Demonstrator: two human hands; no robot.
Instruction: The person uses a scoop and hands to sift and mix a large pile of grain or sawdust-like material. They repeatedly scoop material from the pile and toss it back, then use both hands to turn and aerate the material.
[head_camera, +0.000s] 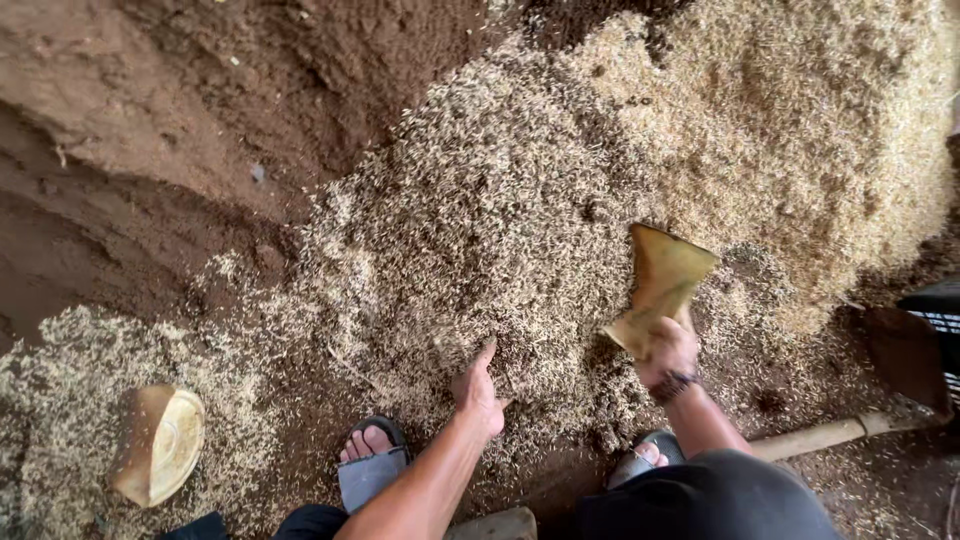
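A big heap of pale husks (560, 170) lies on brown soil in front of me. My right hand (668, 350) grips a yellowish flat scoop (660, 285), its broad end pushed into the lower edge of the heap. My left hand (478, 388) rests flat on the husks, fingers together and pointing into the heap, holding nothing. My two feet in grey sandals (372, 465) stand just below the hands.
A second yellowish scoop or bowl (158, 443) lies on scattered husks at lower left. A shovel with a wooden handle (815, 437) and dark blade (905, 355) lies at right, near a dark crate (935, 310). Bare brown soil (150, 130) rises at upper left.
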